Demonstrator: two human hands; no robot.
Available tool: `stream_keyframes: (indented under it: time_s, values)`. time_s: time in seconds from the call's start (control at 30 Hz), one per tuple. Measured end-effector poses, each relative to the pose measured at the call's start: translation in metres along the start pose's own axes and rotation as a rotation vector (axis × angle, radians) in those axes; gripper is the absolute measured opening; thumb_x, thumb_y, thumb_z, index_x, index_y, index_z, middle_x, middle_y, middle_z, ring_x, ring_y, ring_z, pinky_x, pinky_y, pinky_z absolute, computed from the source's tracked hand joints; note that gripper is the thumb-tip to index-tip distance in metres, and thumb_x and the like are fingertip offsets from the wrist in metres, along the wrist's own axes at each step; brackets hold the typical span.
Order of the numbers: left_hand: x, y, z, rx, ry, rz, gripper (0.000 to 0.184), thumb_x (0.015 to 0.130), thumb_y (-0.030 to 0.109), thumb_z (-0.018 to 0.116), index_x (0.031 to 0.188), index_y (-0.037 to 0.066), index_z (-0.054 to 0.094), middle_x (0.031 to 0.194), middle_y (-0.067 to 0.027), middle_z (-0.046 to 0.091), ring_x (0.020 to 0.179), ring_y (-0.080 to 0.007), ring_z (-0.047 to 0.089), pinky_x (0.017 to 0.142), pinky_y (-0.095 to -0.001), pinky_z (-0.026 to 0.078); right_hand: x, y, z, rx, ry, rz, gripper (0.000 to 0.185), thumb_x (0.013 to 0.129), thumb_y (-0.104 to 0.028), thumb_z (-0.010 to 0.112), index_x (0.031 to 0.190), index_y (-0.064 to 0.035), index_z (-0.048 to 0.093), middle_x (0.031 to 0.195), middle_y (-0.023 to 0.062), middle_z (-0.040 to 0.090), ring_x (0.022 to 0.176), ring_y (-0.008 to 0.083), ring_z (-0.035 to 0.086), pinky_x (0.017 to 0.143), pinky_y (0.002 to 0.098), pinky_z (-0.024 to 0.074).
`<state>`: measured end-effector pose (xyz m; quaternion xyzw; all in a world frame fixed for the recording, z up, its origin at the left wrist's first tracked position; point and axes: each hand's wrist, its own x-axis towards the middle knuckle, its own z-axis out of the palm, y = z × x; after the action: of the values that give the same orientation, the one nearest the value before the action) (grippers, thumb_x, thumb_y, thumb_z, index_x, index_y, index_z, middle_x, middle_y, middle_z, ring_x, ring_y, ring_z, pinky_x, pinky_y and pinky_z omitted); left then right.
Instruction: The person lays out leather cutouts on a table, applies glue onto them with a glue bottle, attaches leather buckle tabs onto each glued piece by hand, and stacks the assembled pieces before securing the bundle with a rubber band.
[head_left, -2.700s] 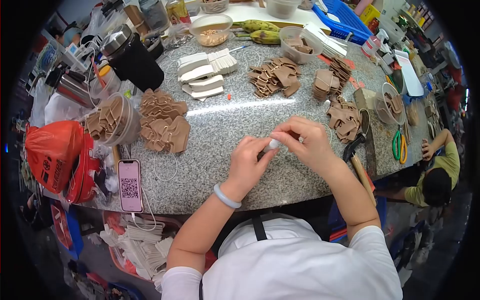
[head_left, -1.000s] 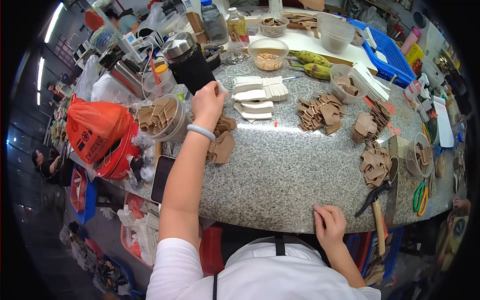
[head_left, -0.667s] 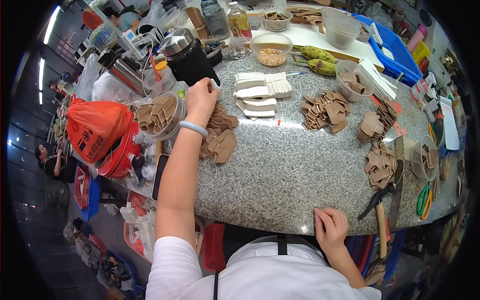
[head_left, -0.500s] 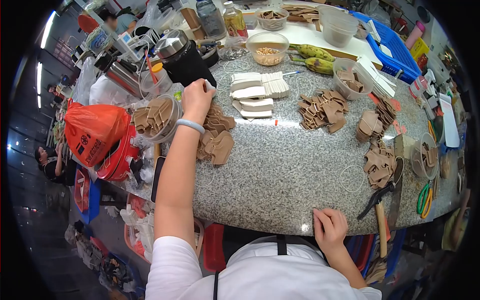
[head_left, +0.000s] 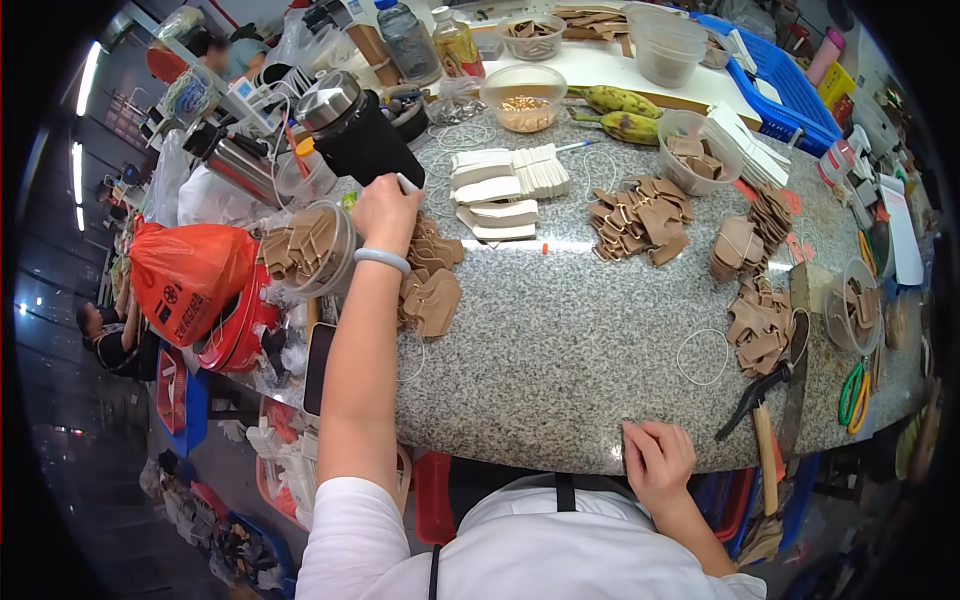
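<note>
My left hand (head_left: pixel 386 214) is closed around a small white object (head_left: pixel 407 184), of which only the end shows above my fingers. It is held in front of the black flask (head_left: pixel 368 138) with the steel lid, next to a heap of brown leather-like pieces (head_left: pixel 433 304). A clear tub (head_left: pixel 350 248) of similar brown pieces tilts beside my left wrist. At the table's front edge rests my right hand (head_left: pixel 660 460), fingers curled in, with nothing visible in it.
White strips (head_left: pixel 490 190) lie in stacks at mid-table, with brown pieces with metal fittings (head_left: pixel 640 220) to their right. A hammer (head_left: pixel 765 450) and green-handled scissors (head_left: pixel 852 395) lie on the right. An orange bag (head_left: pixel 190 275) stands left; green bananas (head_left: pixel 620 112) lie at the back.
My left hand has come slightly nearer to me, and the white object in it is turned more upright. My right hand stays at the table edge. The view has shifted slightly.
</note>
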<state>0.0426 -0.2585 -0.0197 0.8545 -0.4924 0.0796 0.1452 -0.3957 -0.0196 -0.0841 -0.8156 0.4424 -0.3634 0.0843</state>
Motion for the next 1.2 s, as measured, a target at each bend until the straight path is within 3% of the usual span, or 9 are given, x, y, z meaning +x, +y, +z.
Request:
stream_keyframes:
  time_s: [0.23, 0.37, 0.5, 0.67, 0.87, 0.97, 1.1, 1.17, 1.2]
  values:
    - [-0.006, -0.007, -0.007, -0.123, 0.058, 0.022, 0.042, 0.080, 0.046, 0.090, 0.093, 0.006, 0.080, 0.092, -0.0156, 0.080, 0.090, -0.0384, 0.077, 0.079, -0.0487, 0.061, 0.000, 0.000, 0.000, -0.002, 0.000, 0.001, 0.026, 0.080, -0.002, 0.083, 0.105, -0.0079, 0.078, 0.095, 0.0052, 0.067, 0.075, 0.0251, 0.063, 0.065, 0.0389, 0.0477]
    - [-0.008, -0.013, -0.007, 0.018, 0.218, 0.051, 0.051, 0.086, 0.050, 0.085, 0.113, 0.008, 0.076, 0.094, -0.0130, 0.081, 0.092, -0.0368, 0.077, 0.080, -0.0481, 0.059, 0.000, -0.001, -0.001, 0.001, -0.008, 0.010, 0.028, 0.081, -0.003, 0.083, 0.108, -0.0082, 0.079, 0.096, 0.0051, 0.067, 0.076, 0.0255, 0.063, 0.066, 0.0392, 0.0487]
    - [-0.039, -0.001, -0.037, -0.196, 0.525, 0.385, 0.035, 0.092, 0.029, 0.083, 0.117, 0.007, 0.073, 0.103, -0.0102, 0.074, 0.094, -0.0312, 0.070, 0.082, -0.0448, 0.055, 0.001, 0.000, -0.004, 0.003, -0.003, 0.003, 0.030, 0.080, -0.005, 0.083, 0.110, -0.0087, 0.079, 0.098, 0.0047, 0.069, 0.078, 0.0248, 0.065, 0.067, 0.0384, 0.0502]
    - [-0.132, 0.044, -0.050, -0.519, 0.120, 0.628, 0.029, 0.089, 0.011, 0.083, 0.115, 0.004, 0.073, 0.110, -0.0130, 0.073, 0.097, -0.0333, 0.067, 0.086, -0.0427, 0.055, -0.002, 0.001, -0.004, 0.028, 0.001, 0.038, 0.029, 0.082, -0.006, 0.082, 0.110, -0.0098, 0.078, 0.099, 0.0038, 0.070, 0.080, 0.0238, 0.066, 0.067, 0.0378, 0.0503]
    - [-0.198, 0.071, -0.031, -0.598, -0.045, 0.850, 0.031, 0.088, 0.011, 0.084, 0.117, 0.004, 0.074, 0.121, -0.0151, 0.073, 0.107, -0.0348, 0.069, 0.092, -0.0433, 0.056, 0.010, 0.004, -0.027, 0.312, 0.026, 0.197, 0.019, 0.089, -0.005, 0.080, 0.107, -0.0057, 0.077, 0.101, 0.0099, 0.070, 0.090, 0.0291, 0.072, 0.074, 0.0373, 0.0596]
    - [-0.224, 0.075, -0.028, -0.654, -0.152, 0.858, 0.029, 0.088, 0.010, 0.084, 0.115, 0.004, 0.075, 0.122, -0.0152, 0.073, 0.108, -0.0352, 0.069, 0.093, -0.0434, 0.056, 0.030, 0.025, -0.064, 0.114, 0.135, 0.171, 0.019, 0.090, -0.005, 0.079, 0.109, -0.0056, 0.077, 0.104, 0.0118, 0.070, 0.091, 0.0290, 0.072, 0.076, 0.0370, 0.0592]
    - [-0.249, 0.084, -0.026, -0.726, -0.251, 0.884, 0.027, 0.087, 0.011, 0.084, 0.112, 0.004, 0.075, 0.120, -0.0134, 0.073, 0.108, -0.0345, 0.069, 0.092, -0.0433, 0.057, 0.045, 0.064, -0.108, 0.194, 0.232, 0.422, 0.020, 0.096, -0.004, 0.075, 0.116, -0.0018, 0.073, 0.111, 0.0084, 0.067, 0.094, 0.0168, 0.068, 0.078, 0.0302, 0.0557]
    - [-0.256, 0.090, -0.027, -0.740, -0.331, 0.868, 0.027, 0.088, 0.010, 0.085, 0.113, 0.005, 0.077, 0.122, -0.0135, 0.074, 0.113, -0.0342, 0.069, 0.097, -0.0427, 0.055, 0.050, 0.088, -0.119, 0.131, 0.281, 0.456, 0.021, 0.099, -0.008, 0.073, 0.119, -0.0017, 0.071, 0.113, 0.0076, 0.066, 0.098, 0.0167, 0.067, 0.081, 0.0297, 0.0551]
    - [-0.258, 0.095, -0.029, -0.751, -0.336, 0.871, 0.027, 0.087, 0.012, 0.085, 0.112, 0.006, 0.077, 0.122, -0.0134, 0.074, 0.112, -0.0342, 0.069, 0.097, -0.0428, 0.055, 0.047, 0.108, -0.118, 0.118, 0.282, 0.498, 0.029, 0.099, -0.017, 0.075, 0.124, -0.0037, 0.070, 0.119, 0.0107, 0.066, 0.105, 0.0224, 0.069, 0.085, 0.0343, 0.0577]
